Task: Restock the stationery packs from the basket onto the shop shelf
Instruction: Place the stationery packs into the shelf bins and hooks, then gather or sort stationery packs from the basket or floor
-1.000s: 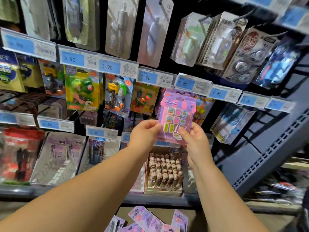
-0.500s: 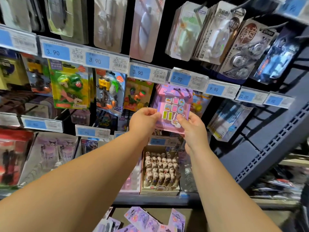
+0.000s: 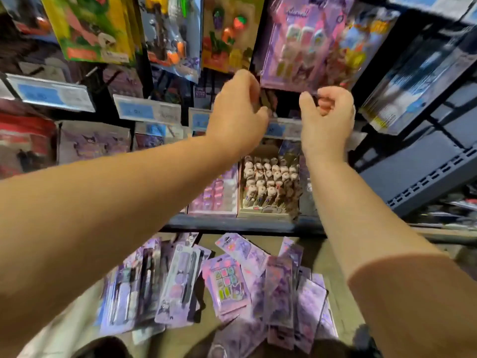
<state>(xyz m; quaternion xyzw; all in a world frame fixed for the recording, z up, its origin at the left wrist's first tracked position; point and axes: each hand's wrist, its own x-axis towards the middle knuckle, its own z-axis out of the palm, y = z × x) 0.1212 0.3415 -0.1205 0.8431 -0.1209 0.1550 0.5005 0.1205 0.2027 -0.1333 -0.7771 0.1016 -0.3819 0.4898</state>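
A pink-purple eraser pack [image 3: 296,47] hangs on the shop shelf at the upper middle, in front of other packs. Just under its bottom edge are both my hands. My left hand [image 3: 237,112] has its fingers curled close to the pack's lower left corner and holds nothing that I can see. With its fingers curled into the palm, my right hand [image 3: 326,117] is empty below the pack's lower right edge. Several purple stationery packs [image 3: 227,282] lie in a heap low in the view, below the shelf; the view is blurred.
Other toy and eraser packs [image 3: 93,27] hang to the left, over blue price labels [image 3: 51,93]. A box of small figure pens [image 3: 268,182] stands on the lower shelf board [image 3: 232,223]. A grey metal upright [image 3: 426,177] runs along the right.
Both hands held the pink pack up at the shelf hook; now it hangs by itself and the hands have dropped just below it. The camera has tilted down, showing the heap of packs.
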